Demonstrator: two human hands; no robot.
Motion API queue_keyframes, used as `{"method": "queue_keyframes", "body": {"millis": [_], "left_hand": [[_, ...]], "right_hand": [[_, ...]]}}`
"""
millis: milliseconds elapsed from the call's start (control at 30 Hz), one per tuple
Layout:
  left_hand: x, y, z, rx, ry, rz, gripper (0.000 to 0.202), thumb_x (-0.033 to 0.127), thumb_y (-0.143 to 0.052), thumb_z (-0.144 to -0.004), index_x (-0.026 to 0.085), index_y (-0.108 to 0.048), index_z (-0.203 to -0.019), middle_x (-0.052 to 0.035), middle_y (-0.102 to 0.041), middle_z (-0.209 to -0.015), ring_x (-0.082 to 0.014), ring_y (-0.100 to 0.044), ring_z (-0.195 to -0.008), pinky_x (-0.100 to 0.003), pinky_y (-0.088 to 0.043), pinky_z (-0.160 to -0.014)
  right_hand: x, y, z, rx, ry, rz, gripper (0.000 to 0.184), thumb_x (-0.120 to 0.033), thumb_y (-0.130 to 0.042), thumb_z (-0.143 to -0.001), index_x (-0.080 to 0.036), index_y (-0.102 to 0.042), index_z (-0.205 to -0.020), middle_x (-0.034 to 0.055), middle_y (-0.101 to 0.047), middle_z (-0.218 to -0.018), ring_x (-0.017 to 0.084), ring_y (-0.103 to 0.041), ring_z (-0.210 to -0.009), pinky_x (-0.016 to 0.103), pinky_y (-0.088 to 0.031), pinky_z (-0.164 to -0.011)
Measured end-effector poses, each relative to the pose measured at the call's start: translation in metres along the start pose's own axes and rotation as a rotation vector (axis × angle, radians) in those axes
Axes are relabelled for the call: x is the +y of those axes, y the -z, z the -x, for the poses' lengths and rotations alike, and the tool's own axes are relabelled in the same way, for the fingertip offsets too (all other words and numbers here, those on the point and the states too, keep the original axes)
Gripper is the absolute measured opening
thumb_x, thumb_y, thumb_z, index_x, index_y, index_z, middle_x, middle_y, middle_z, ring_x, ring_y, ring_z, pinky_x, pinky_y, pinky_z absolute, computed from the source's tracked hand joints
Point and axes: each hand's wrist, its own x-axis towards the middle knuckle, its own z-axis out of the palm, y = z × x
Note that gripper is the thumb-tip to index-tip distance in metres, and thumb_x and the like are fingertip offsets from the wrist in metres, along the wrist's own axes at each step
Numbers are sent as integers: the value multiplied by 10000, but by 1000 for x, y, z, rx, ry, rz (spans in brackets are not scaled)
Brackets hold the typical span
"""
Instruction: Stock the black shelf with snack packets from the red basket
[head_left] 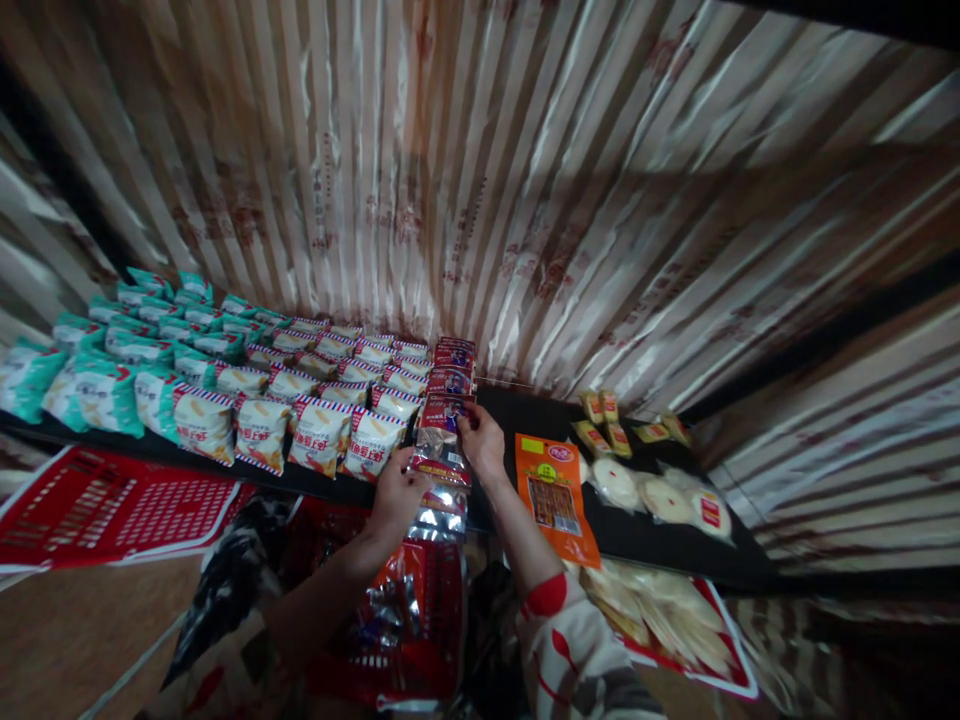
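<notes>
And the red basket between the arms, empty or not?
Not empty: shiny packs lie inside the basket. How full it is, I cannot tell; the left arm hides part.

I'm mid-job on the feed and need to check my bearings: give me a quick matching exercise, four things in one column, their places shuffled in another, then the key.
Things
1. Maroon strip
2. Teal bags
3. Orange packet
4. White rounds

Places
A. Right of the orange packet
B. Left end of the shelf
C. Between the right hand and the white rounds
D. Between the left hand and the right hand

Pairs: 1-D, 2-B, 3-C, 4-A
</notes>
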Motion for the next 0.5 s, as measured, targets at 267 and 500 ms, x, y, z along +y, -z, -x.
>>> {"method": "queue_keyframes", "body": {"millis": [267, 500], "left_hand": [[-8, 7, 4, -2, -221, -209, 331, 97, -602, -634, 145, -635, -959, -111, -521, -1160, -141, -607, -747, -318, -520, -763], [-11, 5, 3, -48, -178, -204, 316, 102, -570, -641, 154, -647, -943, -108, -497, -1215, -129, -583, -715, -299, -528, -711]], "right_hand": [[1, -3, 1, 23, 56, 100, 332, -303, -498, -804, -186, -640, -1081, 93, -623, -999, 200, -581, -861, 323, -454, -776], [1, -5, 7, 57, 116, 150, 335, -367, -495, -821, -210, -649, -1074, 110, -552, -1169, 251, -493, -1056, 391, -414, -888]]}}
